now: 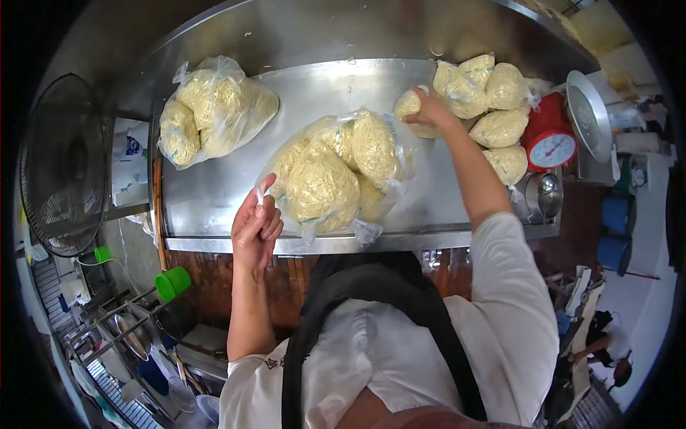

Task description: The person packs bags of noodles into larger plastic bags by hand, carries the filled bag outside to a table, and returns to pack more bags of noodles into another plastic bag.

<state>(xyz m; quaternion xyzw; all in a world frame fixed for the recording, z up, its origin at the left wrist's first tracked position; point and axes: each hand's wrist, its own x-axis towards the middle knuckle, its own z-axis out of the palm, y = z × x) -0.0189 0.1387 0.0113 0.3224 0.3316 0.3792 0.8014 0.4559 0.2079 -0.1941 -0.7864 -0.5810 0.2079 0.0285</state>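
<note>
A large clear plastic bag (319, 187) filled with smaller bundles of pale yellow noodles lies in the middle of the steel worktop. At its left edge, my left hand (259, 227) is closed with the index finger raised, pinching the bag's thin plastic rim. Farther right, my right hand (431, 109) reaches over the table and grips a small bag of noodles (408, 107). Its fingers are partly hidden behind the hand's back. Just beyond it sits a pile of similar noodle bags (466, 89), some stacked against each other.
Another big bag of noodles (214, 107) stands at the worktop's (314, 82) left end. On the right are a red dial scale (550, 136) with a metal pan (589, 114) and a steel pot (544, 196). A fan (64, 164) and a green bucket (172, 283) are at left.
</note>
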